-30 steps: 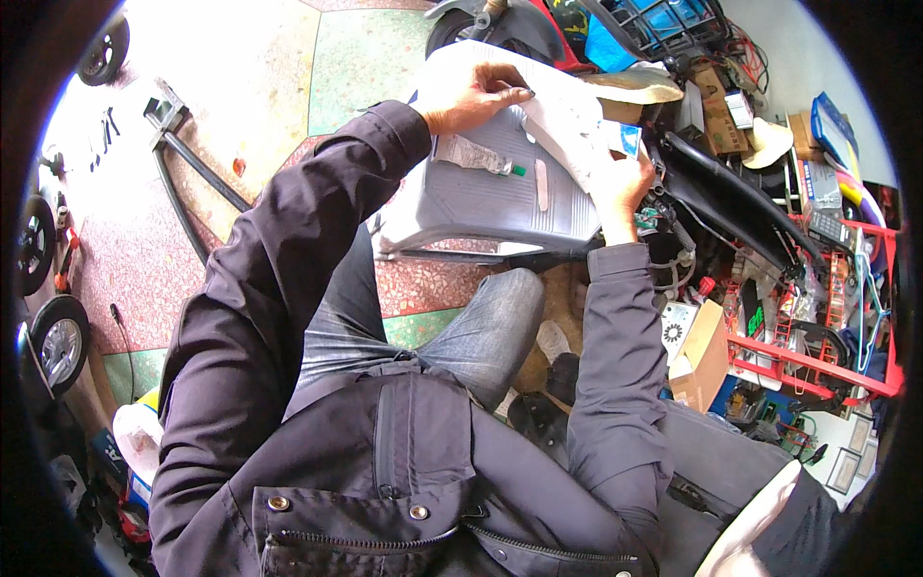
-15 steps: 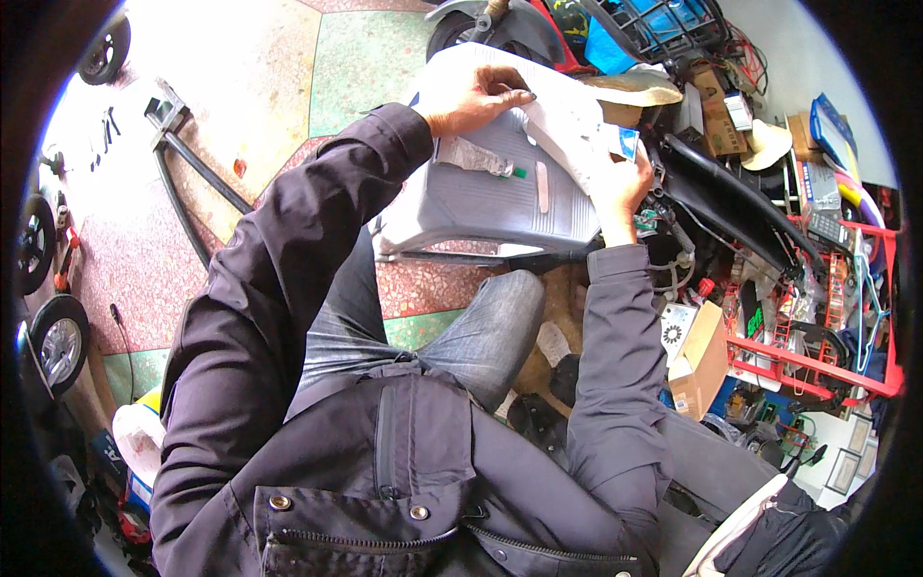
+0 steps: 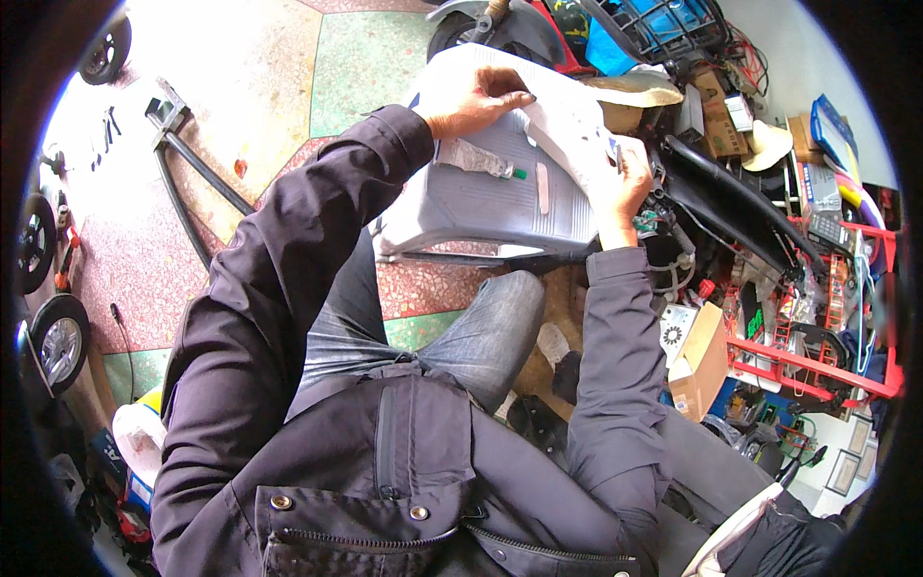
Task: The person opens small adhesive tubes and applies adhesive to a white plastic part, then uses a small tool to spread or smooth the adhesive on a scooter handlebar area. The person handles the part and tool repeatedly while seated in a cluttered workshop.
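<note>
A grey plastic panel (image 3: 490,207) with a ribbed surface lies in front of my knees. My left hand (image 3: 481,101) pinches the edge of a long white strip (image 3: 556,122) at the panel's upper part. At that strip's right end, my right hand (image 3: 627,183) is closed, thumb raised, around a small item with a dark part, too small to make out. Below my left hand a crumpled white tube (image 3: 476,159) with a green cap rests on the panel, beside a short pale narrow piece (image 3: 541,188).
Behind the panel stand a wheel and fork (image 3: 461,29) and a black basket (image 3: 663,29). A long black part (image 3: 731,202), an open cardboard box (image 3: 697,365) and red metal racks (image 3: 817,375) crowd the right. A bent metal frame (image 3: 183,183) and several wheels (image 3: 60,341) lie at left.
The blue-and-white item seen at my right fingers earlier no longer shows, and that hand has turned slightly with its thumb more upright. My left hand has barely moved.
</note>
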{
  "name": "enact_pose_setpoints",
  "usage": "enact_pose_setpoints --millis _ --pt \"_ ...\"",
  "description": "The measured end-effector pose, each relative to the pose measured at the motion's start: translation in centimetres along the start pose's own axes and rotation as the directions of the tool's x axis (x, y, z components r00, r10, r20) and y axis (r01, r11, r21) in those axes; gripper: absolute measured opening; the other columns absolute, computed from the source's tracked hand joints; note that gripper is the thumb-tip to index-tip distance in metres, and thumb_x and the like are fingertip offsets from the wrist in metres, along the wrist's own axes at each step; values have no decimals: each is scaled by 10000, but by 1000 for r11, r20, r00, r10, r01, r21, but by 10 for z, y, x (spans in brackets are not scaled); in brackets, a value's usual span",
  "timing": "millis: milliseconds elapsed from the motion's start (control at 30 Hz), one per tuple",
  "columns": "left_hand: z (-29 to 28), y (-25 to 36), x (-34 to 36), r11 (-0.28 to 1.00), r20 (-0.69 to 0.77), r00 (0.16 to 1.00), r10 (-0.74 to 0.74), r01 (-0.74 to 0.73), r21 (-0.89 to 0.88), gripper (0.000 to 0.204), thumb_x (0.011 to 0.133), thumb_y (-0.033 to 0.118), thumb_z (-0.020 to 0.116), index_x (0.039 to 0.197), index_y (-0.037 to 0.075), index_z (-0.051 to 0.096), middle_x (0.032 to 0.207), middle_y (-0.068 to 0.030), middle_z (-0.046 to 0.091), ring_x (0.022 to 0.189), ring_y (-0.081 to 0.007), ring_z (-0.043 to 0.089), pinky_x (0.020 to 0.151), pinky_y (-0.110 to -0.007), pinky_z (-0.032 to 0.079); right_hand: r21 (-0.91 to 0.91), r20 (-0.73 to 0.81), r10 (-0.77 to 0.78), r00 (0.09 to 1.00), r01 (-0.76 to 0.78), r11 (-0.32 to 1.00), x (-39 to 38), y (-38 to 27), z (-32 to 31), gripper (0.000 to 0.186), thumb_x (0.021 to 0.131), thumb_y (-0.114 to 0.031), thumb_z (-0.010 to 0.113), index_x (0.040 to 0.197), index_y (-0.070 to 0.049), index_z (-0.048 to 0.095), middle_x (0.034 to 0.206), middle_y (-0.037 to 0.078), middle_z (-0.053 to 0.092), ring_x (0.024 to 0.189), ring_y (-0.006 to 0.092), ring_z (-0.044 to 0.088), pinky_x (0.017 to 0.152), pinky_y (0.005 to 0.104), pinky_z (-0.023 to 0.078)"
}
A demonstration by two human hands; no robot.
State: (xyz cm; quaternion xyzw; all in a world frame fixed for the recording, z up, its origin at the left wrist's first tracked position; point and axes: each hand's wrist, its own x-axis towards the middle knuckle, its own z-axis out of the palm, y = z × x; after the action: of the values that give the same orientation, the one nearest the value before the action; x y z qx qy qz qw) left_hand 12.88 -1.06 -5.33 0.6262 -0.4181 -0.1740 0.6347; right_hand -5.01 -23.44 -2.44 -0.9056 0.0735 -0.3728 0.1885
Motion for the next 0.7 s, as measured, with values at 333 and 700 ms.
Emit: enact_pose_setpoints --millis 333,700 --pt "1 1 -2 999 -17 1000 4 -4 39 387 1011 405 701 1235 94 753 1215 -121 755 1154 -259 720 1065 -405 538 -137 122 -137 983 153 979 3 -19 -18 270 853 -149 749 1090 -20 748 1057 143 698 954 324 715 846 396 569" --pt "-2 0 -2 997 8 997 75 -75 3 272 1018 290 708 1191 86 760 1182 -115 752 1107 -237 724 1011 -377 569 587 58 620 783 -529 613 -1 -27 -26 171 953 -101 779 1054 33 744 944 81 764 822 168 730 752 338 599"
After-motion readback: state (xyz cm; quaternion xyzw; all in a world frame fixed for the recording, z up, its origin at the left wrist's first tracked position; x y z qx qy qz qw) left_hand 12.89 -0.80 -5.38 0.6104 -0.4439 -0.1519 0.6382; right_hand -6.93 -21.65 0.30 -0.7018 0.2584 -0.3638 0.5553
